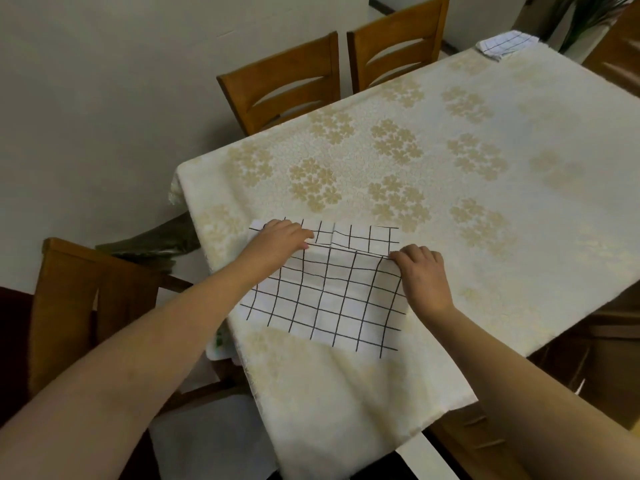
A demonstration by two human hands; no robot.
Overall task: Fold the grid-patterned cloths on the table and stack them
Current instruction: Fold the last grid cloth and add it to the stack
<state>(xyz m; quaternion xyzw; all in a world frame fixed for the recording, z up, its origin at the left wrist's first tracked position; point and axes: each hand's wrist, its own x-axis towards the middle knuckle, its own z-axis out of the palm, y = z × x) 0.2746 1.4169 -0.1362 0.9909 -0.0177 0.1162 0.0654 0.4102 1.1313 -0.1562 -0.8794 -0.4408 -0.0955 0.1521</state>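
Note:
A white cloth with a black grid [329,299] lies near the table's front left corner, its near half folded over toward the far edge. My left hand [277,242] pinches the folded edge at its left corner. At the right corner of that same edge my right hand [424,275] grips the cloth with curled fingers. A strip of the lower layer shows beyond the fold. A second grid cloth [504,45], folded small, sits at the table's far corner.
The table [450,140] wears a cream cloth with beige flower clusters. Two wooden chairs [287,84] stand along its left side and another chair [86,299] is at the near left. A plant stands at the far right.

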